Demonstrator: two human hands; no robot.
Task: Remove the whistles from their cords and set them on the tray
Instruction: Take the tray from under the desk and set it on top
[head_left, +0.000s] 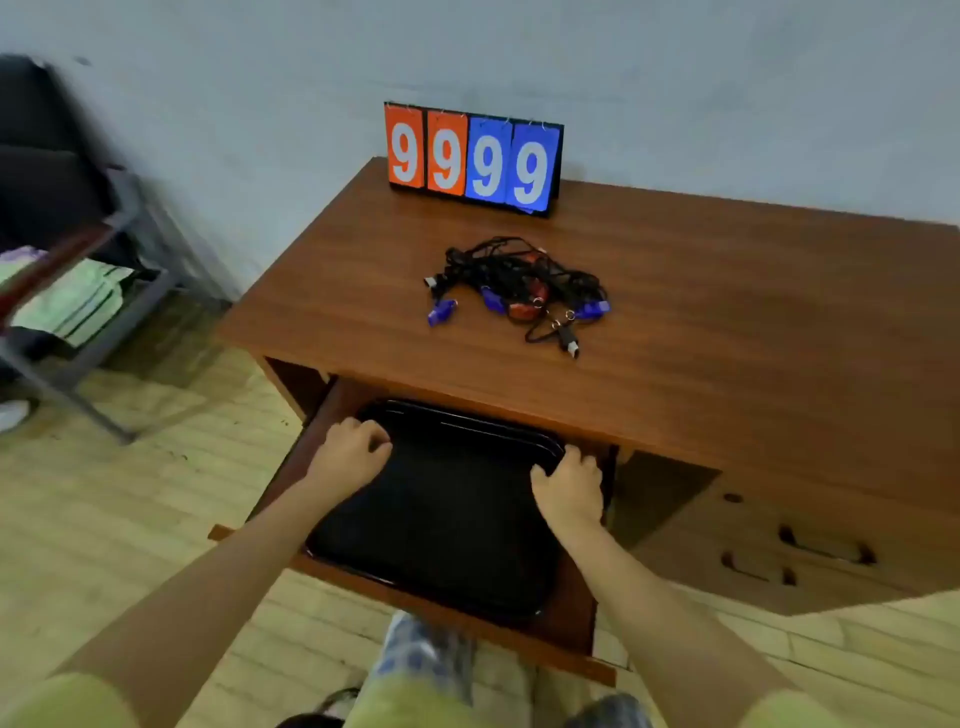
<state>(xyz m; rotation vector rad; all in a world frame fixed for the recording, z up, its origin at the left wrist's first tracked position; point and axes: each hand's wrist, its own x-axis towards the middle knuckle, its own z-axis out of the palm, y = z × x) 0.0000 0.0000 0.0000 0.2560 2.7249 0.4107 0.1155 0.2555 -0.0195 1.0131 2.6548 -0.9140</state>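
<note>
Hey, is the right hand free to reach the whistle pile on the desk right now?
Probably not yet: the right hand grips the black tray in the open drawer. Nothing blocks the whistle pile.

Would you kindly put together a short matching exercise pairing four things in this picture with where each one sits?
Things:
1. black tray
2. scoreboard
3. tangle of whistles and cords
4. left hand

Places:
A. standing at the back edge of the desk, by the wall
B. lying in the pulled-out drawer
C. on the far left edge of the tray
D. in the middle of the desktop

Pairs: 1-B, 2-A, 3-D, 4-C
</note>
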